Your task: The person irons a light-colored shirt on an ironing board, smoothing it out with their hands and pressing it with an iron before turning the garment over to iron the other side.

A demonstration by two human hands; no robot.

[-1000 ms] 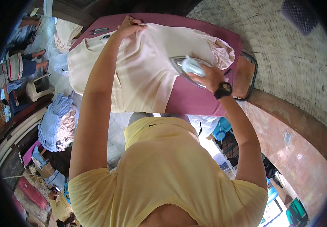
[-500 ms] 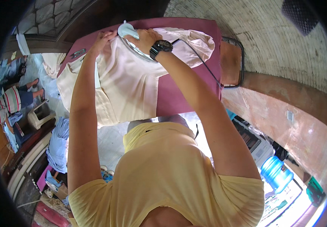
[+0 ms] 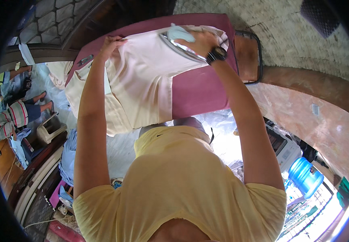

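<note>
Bare board [image 3: 206, 94] rt of garment [image 3: 142, 80]

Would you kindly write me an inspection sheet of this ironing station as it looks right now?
Surface: maroon ironing board, largely covered by the garment.
Job's things: pale pink garment spread flat, its lower part hanging off the near edge; iron resting on it near the far edge.
Clutter: small dark object on the board's left end.
Hands: left hand pinching the garment's far edge; right hand gripping the iron, with a black wristwatch.
Cables: nothing seen.
Surroundings: metal iron rest at the board's right end; blue water jug lower right; folded blue cloths lower left; another person seated at far left.
</note>
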